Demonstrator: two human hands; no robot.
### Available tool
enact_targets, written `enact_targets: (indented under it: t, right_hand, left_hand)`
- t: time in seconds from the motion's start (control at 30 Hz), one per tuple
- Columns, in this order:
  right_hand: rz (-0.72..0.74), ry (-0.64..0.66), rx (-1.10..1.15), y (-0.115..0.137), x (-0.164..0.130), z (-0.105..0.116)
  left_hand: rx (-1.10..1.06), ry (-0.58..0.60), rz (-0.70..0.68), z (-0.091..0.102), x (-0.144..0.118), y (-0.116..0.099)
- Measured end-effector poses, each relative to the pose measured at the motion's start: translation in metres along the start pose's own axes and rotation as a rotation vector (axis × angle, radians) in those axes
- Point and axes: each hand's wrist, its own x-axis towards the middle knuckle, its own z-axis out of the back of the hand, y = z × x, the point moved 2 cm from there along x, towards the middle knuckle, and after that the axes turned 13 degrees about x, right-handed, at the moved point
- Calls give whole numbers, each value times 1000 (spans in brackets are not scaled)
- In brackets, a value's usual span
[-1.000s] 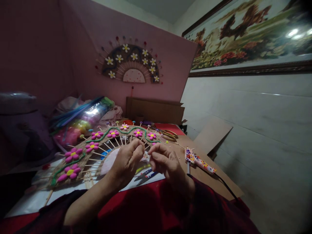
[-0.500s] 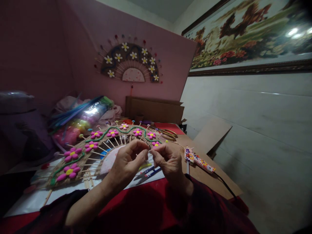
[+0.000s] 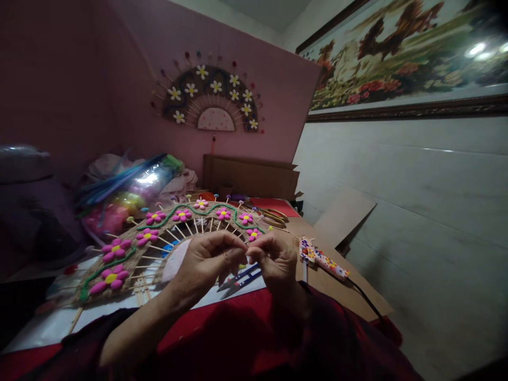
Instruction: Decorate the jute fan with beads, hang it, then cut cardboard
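My left hand (image 3: 210,259) and my right hand (image 3: 275,259) meet fingertip to fingertip above the table. Both are closed in a pinch, and whatever lies between the fingers is too small or hidden to name. Behind them rests a fan-shaped craft piece (image 3: 130,241) of twine and thin sticks, with pink clay flowers (image 3: 109,279) and a wavy green cord (image 3: 174,209) along its arc. My left hand covers part of its pale half-round centre (image 3: 173,263). Dark-handled thread snips (image 3: 240,280) lie on white paper just below my hands.
A flower-patterned glue gun (image 3: 321,259) with a black cord lies at the right on cardboard (image 3: 337,288). Gold-handled scissors (image 3: 273,216) rest near red paper (image 3: 273,205). Bagged coloured materials (image 3: 135,196) are piled at the back left. A finished-looking fan (image 3: 210,98) hangs on the pink board.
My fingertips have come closer together and now touch, with the left fingers reaching further right. The view has shifted slightly; the craft piece and tools stay in place.
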Motion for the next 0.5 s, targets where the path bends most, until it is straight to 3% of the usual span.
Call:
enact_targets:
  t: [0.13,0.33,0.5]
  right_hand:
    - [-104,6,81,-4,3,0]
    - [-390,83,352,-11,6,-5]
    - [-454,155,468,-18,3,-7]
  left_hand:
    - [1,24,-15,0,-3,-9]
    - [-80,69,-84,-2,-7,-13]
    - [-165,102,-120,-1,-10,-12]
